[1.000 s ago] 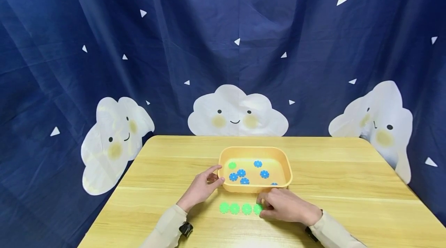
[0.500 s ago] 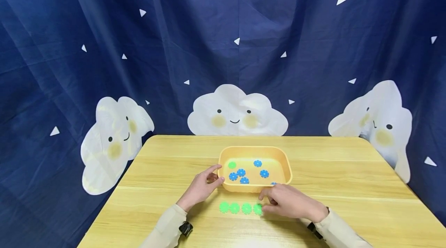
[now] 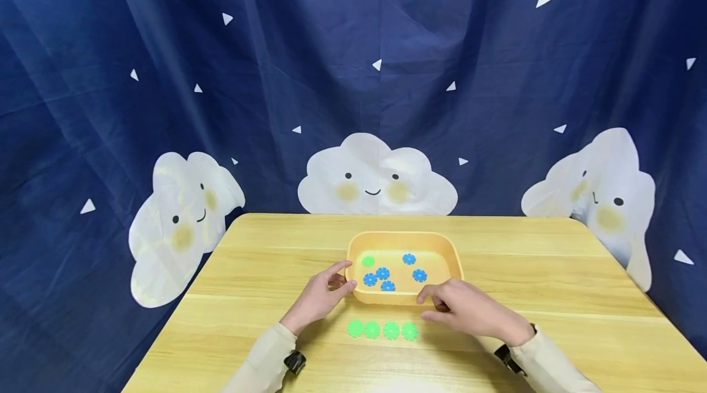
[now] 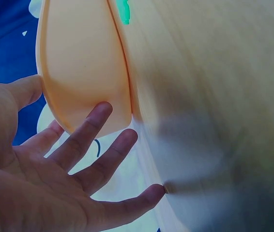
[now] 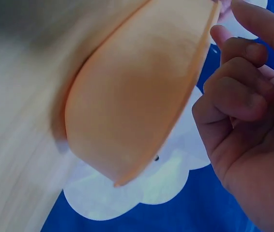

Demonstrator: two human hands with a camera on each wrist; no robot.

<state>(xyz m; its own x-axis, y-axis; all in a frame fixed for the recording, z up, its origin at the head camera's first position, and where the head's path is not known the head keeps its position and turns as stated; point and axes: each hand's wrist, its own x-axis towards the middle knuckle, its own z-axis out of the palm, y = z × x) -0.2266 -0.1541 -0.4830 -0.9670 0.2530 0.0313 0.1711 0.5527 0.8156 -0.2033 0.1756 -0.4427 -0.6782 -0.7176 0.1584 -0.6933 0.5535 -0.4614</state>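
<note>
My left hand [image 3: 319,298] touches the left end of a shallow orange-yellow plastic bin [image 3: 386,298]. In the left wrist view its thumb meets the bin's rim, with the other fingers spread along the bin wall [image 4: 86,63]. My right hand [image 3: 469,307] hovers at the bin's front right rim, holding nothing. From the right wrist, several fingers [image 5: 238,94] look loosely curled while the index finger and thumb extend. In front of the bin, several green snowflake-shaped discs [image 3: 391,331] lie in a row. Inside are one green disc [image 3: 368,261] and several blue discs [image 3: 420,275].
A light wooden table [image 3: 265,270] carries everything. Behind it hangs a dark blue curtain [image 3: 276,73] printed with white triangles and smiling clouds [image 3: 375,178]. Black bands [image 3: 295,362] sit on both wrists.
My right hand has let go of the rightmost green disc in the row and moved up and right to the bin's front rim. The left hand stays in place.
</note>
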